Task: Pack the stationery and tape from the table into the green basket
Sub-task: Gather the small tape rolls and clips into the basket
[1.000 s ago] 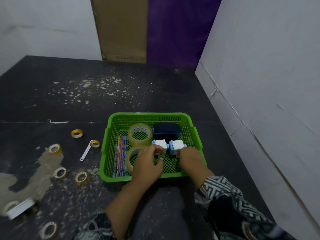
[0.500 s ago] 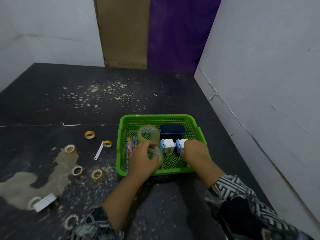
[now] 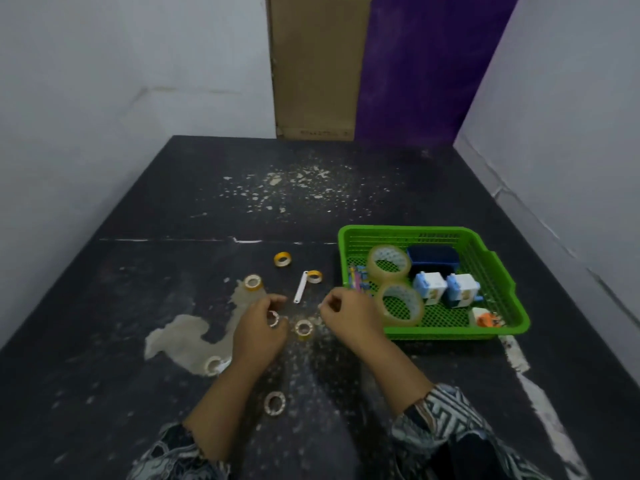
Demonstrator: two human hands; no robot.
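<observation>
The green basket (image 3: 408, 231) stands on the right of the dark table. It holds two big clear tape rolls (image 3: 388, 267) (image 3: 400, 304), a dark blue box (image 3: 433, 259), two white-and-blue sharpeners (image 3: 429, 287) (image 3: 462, 291), pencils (image 3: 358, 278) and an orange-white item (image 3: 486, 318). Several small tape rolls lie left of it. My left hand (image 3: 259, 332) closes its fingers round one small roll (image 3: 273, 318). My right hand (image 3: 349, 315) hovers just left of the basket with fingers curled and nothing visible in them, close to another small roll (image 3: 304, 329).
More small rolls lie at the yellow roll (image 3: 282, 259), the roll with a white strip (image 3: 314, 276), the pale roll (image 3: 253, 283), a roll on the worn patch (image 3: 214, 365) and a near roll (image 3: 275, 403). A white wall runs along the right.
Both hands have left the basket and moved left over the small rolls on the table. The left hand has closed on one. The camera view has shifted, so the basket sits further right.
</observation>
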